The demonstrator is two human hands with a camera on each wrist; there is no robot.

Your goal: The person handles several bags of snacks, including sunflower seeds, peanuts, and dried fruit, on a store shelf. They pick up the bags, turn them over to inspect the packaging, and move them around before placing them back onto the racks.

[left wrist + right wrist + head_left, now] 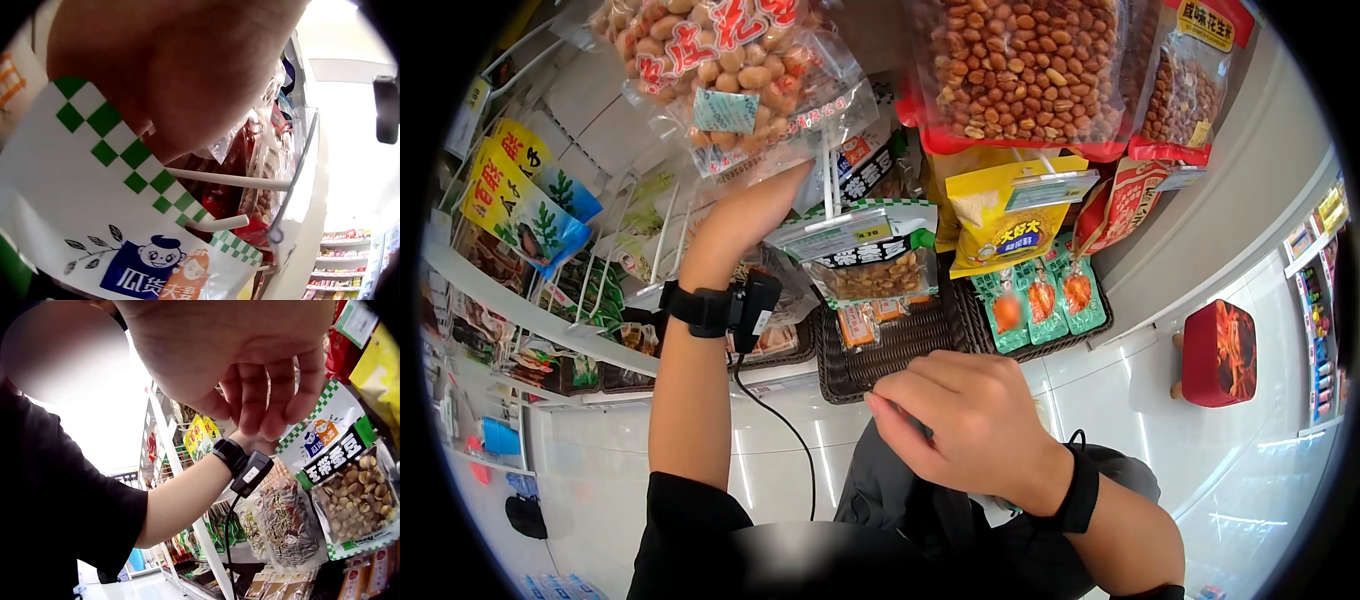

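The left hand (752,214) reaches up among hanging snack bags, its fingers hidden behind a clear peanut bag (745,75) in the head view. In the left wrist view the hand (181,75) is beside the top of a white bag with green checks (56,169); whether it grips anything is not visible. That checkered bag (355,487) hangs from a hook in the right wrist view, broad beans showing through its window. Below the hooks, the right hand (960,420) hovers before the shelf with fingers loosely bent and nothing held; these fingers (253,394) droop in the right wrist view.
Dark wicker baskets (890,365) line the bottom shelf, one bearing green packets (1045,305). A yellow bag (1010,215) and large red-skinned peanut bags (1025,70) hang on the right. White wire racks stand left. A red stool (1220,352) is on the floor at right.
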